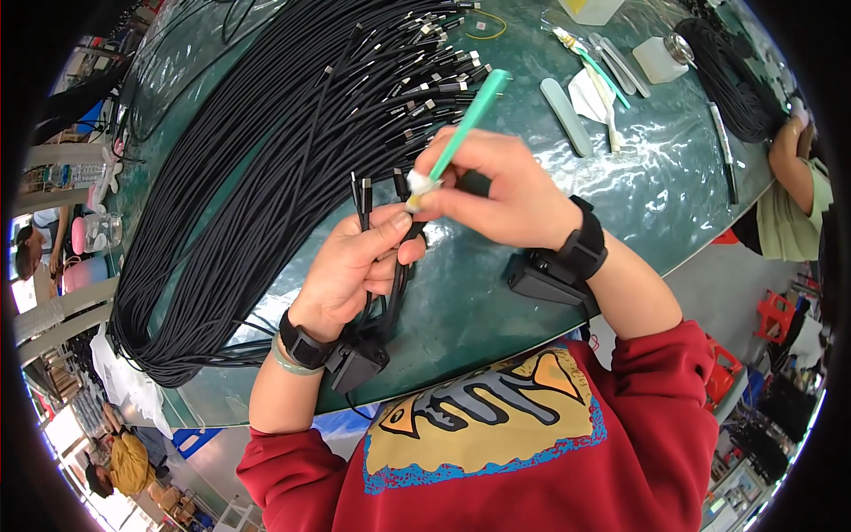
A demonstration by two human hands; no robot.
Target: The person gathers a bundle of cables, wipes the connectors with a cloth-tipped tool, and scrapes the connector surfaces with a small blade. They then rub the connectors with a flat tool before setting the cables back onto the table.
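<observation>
My left hand [359, 257] is closed round a few black cables [365, 197], whose metal-tipped plugs stand up above the fingers. In my right hand [501, 191] is a flat green stick [474, 115], pinched between thumb and fingers and slanting up to the right. White, cloth-like material [419, 183] is bunched at its lower end, with a yellowish tip. That end meets the plugs by my left thumb; the exact contact is hidden by the fingers. Beyond both hands lies a large bundle of black cables [257, 168], its plugs fanned toward the right.
The green table [470, 284] has a shiny clear covering. At the back right lie a grey-green flat strip [566, 115], a white cloth piece [592, 96], tweezers [620, 64], a small bottle [663, 58], a marker [724, 155] and a coiled cable bundle [727, 80]. Another person's arm [789, 160] rests at the right edge.
</observation>
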